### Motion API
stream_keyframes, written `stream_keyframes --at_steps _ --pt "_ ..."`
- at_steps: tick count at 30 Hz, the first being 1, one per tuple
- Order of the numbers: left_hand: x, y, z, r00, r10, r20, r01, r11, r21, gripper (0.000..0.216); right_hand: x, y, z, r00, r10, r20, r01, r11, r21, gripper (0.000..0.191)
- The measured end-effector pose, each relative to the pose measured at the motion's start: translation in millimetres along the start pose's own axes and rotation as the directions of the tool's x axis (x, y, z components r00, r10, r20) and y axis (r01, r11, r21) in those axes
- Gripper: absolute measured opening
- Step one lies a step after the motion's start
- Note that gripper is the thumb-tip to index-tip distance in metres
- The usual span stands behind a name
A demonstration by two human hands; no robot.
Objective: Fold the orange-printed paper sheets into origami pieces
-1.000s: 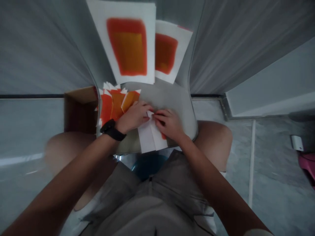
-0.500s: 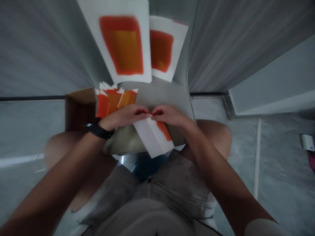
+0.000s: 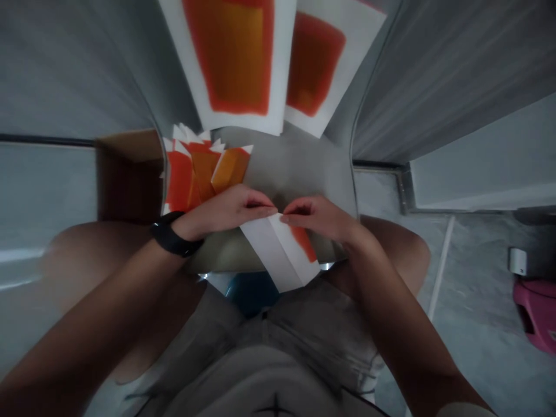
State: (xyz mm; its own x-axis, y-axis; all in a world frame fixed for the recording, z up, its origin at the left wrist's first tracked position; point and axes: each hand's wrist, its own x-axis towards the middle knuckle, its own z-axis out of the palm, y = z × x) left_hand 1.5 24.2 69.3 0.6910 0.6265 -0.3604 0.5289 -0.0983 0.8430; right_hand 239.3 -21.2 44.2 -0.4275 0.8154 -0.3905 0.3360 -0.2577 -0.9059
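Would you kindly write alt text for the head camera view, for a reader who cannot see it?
The left hand and right hand pinch the top edge of a folded white sheet on a small grey table. To its left lie folded orange papers; beyond, two orange-printed sheets.
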Motion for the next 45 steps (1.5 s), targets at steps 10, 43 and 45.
stream_keyframes --at_steps 10,43,45 --pt "-0.6 -9.5 2.5 1.0 0.003 0.011 -0.003 0.999 -0.038 0.029 -2.0 2.6 0.7 0.999 -0.012 0.04 0.015 0.997 -0.078 0.027" --pt "1.8 -21.0 3.8 0.997 0.01 -0.07 -0.016 0.996 -0.09 0.031 -13.6 0.5 -20.4 0.981 0.03 0.193 -0.036 0.999 0.024 0.035" --pt "-0.1 -17.6 4.4 0.996 0.015 -0.089 -0.024 0.995 -0.093 0.03 -16.1 -1.8 -22.5 0.985 0.026 0.173 -0.027 1.0 0.006 0.036"
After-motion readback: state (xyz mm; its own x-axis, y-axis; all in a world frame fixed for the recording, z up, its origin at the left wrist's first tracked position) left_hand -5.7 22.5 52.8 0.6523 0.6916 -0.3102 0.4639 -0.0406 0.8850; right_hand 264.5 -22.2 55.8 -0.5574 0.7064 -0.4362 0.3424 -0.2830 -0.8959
